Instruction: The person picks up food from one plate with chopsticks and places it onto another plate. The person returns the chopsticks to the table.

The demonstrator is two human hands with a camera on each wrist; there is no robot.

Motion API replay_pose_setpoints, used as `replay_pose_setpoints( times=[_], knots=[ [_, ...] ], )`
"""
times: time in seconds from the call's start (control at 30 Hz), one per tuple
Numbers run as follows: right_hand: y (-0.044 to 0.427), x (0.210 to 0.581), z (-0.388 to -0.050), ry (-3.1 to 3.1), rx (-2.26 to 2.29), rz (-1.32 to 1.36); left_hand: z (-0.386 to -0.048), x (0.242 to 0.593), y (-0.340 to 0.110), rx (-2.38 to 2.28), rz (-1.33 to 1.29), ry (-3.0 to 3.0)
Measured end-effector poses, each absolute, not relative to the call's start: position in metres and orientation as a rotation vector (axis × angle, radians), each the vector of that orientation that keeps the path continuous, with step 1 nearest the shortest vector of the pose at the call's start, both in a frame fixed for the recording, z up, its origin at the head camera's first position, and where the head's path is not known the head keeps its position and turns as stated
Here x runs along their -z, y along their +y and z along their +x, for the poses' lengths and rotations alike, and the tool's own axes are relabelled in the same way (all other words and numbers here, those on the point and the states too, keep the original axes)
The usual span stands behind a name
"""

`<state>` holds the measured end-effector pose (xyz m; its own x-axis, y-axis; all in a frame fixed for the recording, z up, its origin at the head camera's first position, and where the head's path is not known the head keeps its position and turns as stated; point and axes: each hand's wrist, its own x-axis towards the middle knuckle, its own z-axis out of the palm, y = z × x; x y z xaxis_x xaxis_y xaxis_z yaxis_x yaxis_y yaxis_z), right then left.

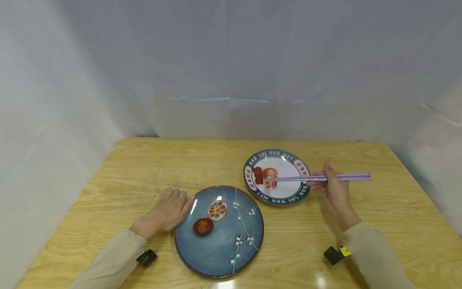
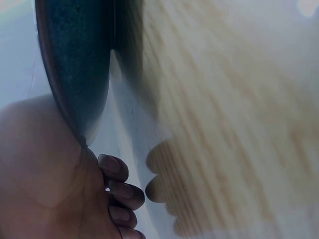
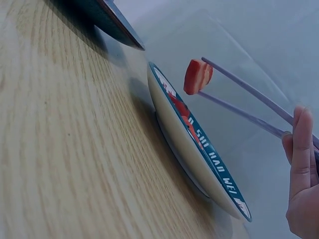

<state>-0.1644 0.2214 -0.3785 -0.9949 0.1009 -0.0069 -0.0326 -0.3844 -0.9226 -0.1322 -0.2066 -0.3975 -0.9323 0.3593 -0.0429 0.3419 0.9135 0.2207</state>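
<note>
My right hand (image 1: 335, 194) holds a pair of light purple chopsticks (image 1: 325, 177), fingers curled round them. In the right wrist view the chopsticks (image 3: 244, 112) have a red-and-white food piece (image 3: 198, 76) between their tips, raised above the green-rimmed plate (image 3: 172, 124). The head view shows that piece (image 1: 270, 178) over the plate (image 1: 278, 200), beside a dark red piece (image 1: 258, 175). My left hand (image 1: 164, 212) lies at the left edge of the blue plate (image 1: 213, 261), its thumb touching the rim; the left wrist view shows its fingers (image 2: 122, 194) loosely bent.
On the blue plate are a lotus root slice (image 1: 217, 210) and a brown round piece with a star-shaped mark (image 1: 203, 227). Both plates stand on a wooden table (image 1: 151, 160), with pale sheeting (image 1: 231, 72) behind and at the sides.
</note>
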Motion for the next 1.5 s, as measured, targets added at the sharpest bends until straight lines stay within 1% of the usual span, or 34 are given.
replay_pose_setpoints(
  times=[0.53,1.0,1.3,1.5],
  knots=[
    [0.206,0.381,-0.160,-1.668,-2.609,-0.050,-0.132,0.398,-0.207,-0.312,0.562,3.004],
    [0.191,0.384,-0.155,-1.779,-2.598,-0.012,-0.132,0.400,-0.207,-0.317,0.568,3.014],
    [0.184,0.381,-0.154,-1.780,-2.624,-0.078,-0.132,0.399,-0.207,-0.328,0.560,3.006],
    [0.180,0.381,-0.154,-1.789,-2.631,-0.053,-0.133,0.398,-0.207,-0.329,0.549,3.006]
  ],
)
